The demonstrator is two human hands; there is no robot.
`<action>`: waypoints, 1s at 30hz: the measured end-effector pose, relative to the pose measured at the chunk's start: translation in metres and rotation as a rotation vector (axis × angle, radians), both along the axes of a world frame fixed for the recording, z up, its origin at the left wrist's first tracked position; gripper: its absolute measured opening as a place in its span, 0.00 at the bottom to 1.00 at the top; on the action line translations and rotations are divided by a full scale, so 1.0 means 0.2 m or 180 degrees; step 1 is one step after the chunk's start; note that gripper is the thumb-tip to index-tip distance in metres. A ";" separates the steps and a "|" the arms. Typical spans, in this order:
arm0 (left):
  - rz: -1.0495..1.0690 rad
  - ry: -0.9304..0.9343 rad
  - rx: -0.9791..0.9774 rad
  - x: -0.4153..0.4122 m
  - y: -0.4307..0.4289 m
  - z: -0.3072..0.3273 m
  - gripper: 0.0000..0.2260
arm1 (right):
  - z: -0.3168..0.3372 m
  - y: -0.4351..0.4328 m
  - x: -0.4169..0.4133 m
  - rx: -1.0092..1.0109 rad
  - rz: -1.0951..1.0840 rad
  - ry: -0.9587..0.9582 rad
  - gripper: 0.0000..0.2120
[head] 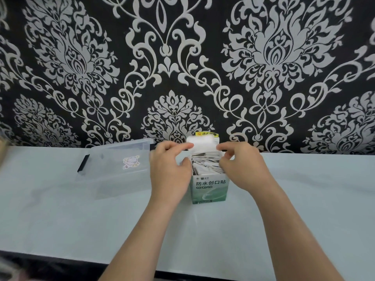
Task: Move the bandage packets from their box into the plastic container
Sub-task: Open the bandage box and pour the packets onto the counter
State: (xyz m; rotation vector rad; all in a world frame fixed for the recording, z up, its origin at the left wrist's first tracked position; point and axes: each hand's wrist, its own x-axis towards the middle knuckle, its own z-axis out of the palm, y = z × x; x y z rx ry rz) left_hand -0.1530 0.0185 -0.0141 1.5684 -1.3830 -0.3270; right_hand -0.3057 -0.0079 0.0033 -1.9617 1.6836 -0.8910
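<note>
Two bare forearms rise from the bottom of the frame over a pale table [60,216] with a dark front edge. At centre, an open green-and-white bandage box [209,188] stands upright on the table, printed with Chinese characters. It is packed with white bandage packets [207,164] standing on edge. The left hand [170,169] holds the box's left side, its thumb at the rim and its curled fingers on the left edge of the raised lid flap [203,145]. The right hand [241,165] grips the box's upper right corner with its fingers curled tight; exactly which part they pinch cannot be told. Just left of the left hand, at mid-frame, sits the clear plastic container [113,179], bearing a small cartoon sticker [130,162] and a black latch [83,163]. A yellow label [207,134] peeks above the flap. Behind everything hangs black-and-silver damask wallpaper [182,57].
</note>
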 end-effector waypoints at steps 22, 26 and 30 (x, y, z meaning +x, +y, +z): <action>-0.0432 -0.0288 0.0540 0.05 -0.03 0.04 0.11 | -0.06 -0.05 -0.04 0.0664 0.0449 -0.1299 0.12; -0.0353 -0.0537 0.0303 0.03 -0.02 0.03 0.11 | 0.01 0.02 -0.12 0.1283 0.1100 -0.1095 0.23; -0.0614 -0.0802 0.0174 0.05 0.02 0.07 0.06 | 0.04 0.04 -0.13 0.1394 0.1292 0.0201 0.47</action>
